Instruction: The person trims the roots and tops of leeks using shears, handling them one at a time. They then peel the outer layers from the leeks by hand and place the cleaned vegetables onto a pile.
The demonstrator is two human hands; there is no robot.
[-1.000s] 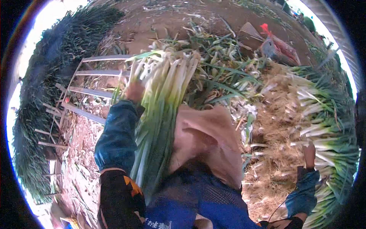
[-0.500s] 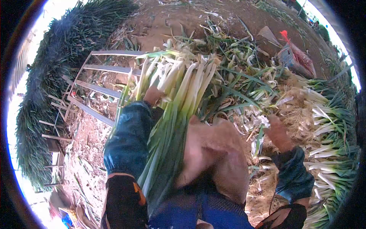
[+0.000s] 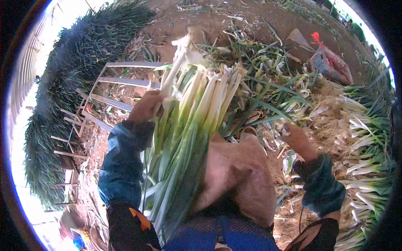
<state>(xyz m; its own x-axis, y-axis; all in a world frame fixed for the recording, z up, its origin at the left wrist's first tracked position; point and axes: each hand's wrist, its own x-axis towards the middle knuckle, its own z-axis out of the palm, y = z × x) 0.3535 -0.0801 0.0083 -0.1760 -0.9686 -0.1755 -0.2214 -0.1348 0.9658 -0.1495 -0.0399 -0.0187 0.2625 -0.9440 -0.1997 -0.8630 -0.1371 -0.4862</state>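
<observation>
A bundle of leeks point(image 3: 205, 96) lies across the metal rack and my lap, white ends pointing away from me. My left hand point(image 3: 146, 105) is closed around one leek point(image 3: 171, 75) at the bundle's left side; its root end is raised above the others and smeared by motion. On the right, my right hand point(image 3: 296, 140) is held over leaf scraps, away from the bundle. Its fingers are curled together, and what they hold, if anything, is too small to name.
The metal rack point(image 3: 134, 81) extends left of the bundle. A large heap of green leeks point(image 3: 54, 104) stands at the far left. Leeks with roots point(image 3: 364, 159) line the right side. A red and blue bag point(image 3: 331, 65) lies upper right, beyond leaf scraps point(image 3: 272, 67).
My left hand has moved left and now holds a leek with its root end lifted. My right hand has shifted slightly to the left. The view has tilted a little.
</observation>
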